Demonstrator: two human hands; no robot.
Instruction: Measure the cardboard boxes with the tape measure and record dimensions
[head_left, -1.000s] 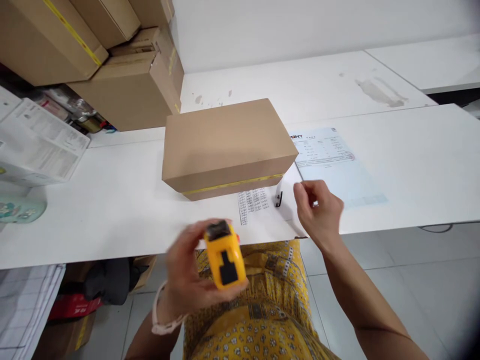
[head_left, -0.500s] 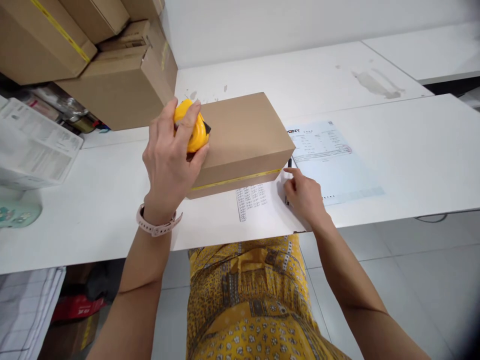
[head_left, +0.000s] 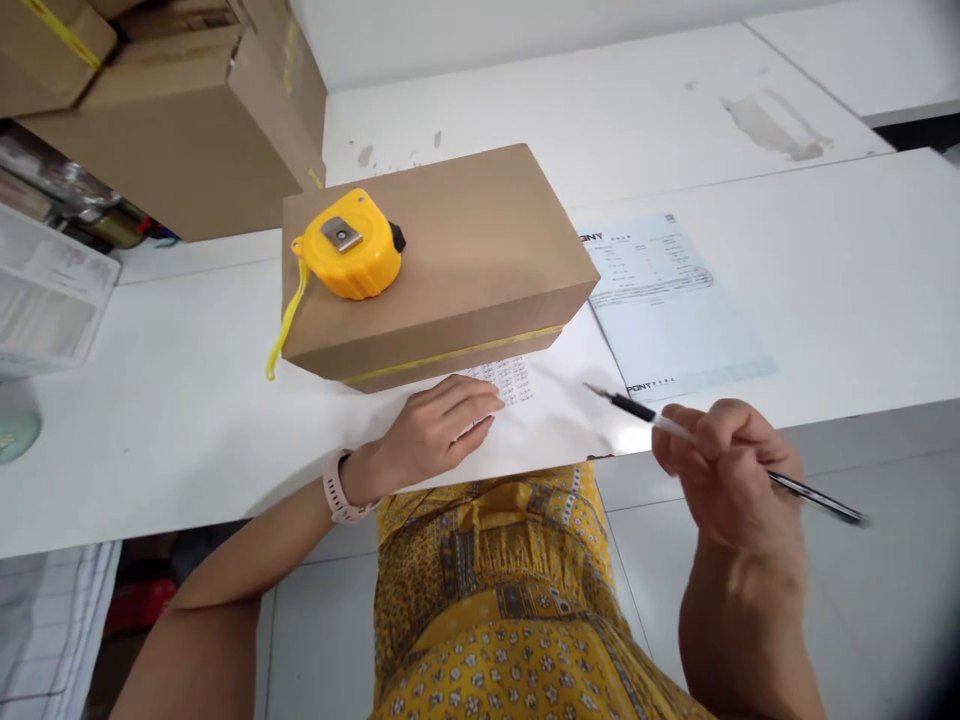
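Between the fingers of my right hand [head_left: 731, 470] is a pen [head_left: 634, 407], its tip pointing left above the table's front edge. My left hand [head_left: 442, 425] lies flat on a white sheet [head_left: 559, 385] with rows of handwriting, fingers stretched out, touching no tool. Just behind that hand stands a closed cardboard box [head_left: 465, 250] with a yellow strip along its front side; it covers part of the sheet. On the box's left end rests a yellow tape measure [head_left: 356, 250] with a metal clip and a yellow strap hanging over the edge.
A printed paper [head_left: 660, 310] lies right of the box. Larger cardboard boxes [head_left: 180, 140] are stacked at the back left, beside a white carton [head_left: 52, 280]. A pale green object [head_left: 16, 435] sits at the left edge. The white table [head_left: 187, 440] ends close to my body.
My left hand has let go of the tape measure on the box and come down onto the sheet. My right hand has picked up the pen and moved right and nearer.
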